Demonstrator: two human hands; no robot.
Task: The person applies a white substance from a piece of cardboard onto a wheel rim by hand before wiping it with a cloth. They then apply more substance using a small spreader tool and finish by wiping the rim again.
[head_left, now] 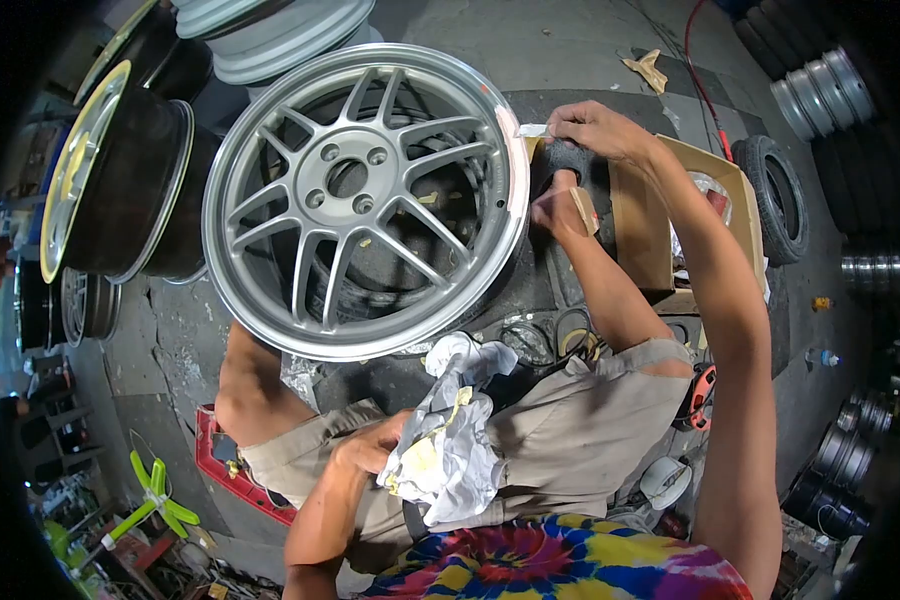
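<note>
A silver multi-spoke wheel rim (345, 170) lies face up in front of me. Along the right side of its lip runs a pale strip of masking tape (516, 165). At that edge, my right hand (600, 130) pinches a small white tape end (535, 130) between thumb and fingers. Down in my lap, my left hand (375, 443) is closed on a crumpled sheet of white paper (445, 455) with yellow patches; the sheet partly hides the fingers.
An open cardboard box (635, 220) with wrapped items stands right of the rim, beside a small tire (770, 200). More wheels (120, 180) stack up on the left. A red tray (210, 455) lies by my left leg, and a red hose (705, 85) crosses the floor.
</note>
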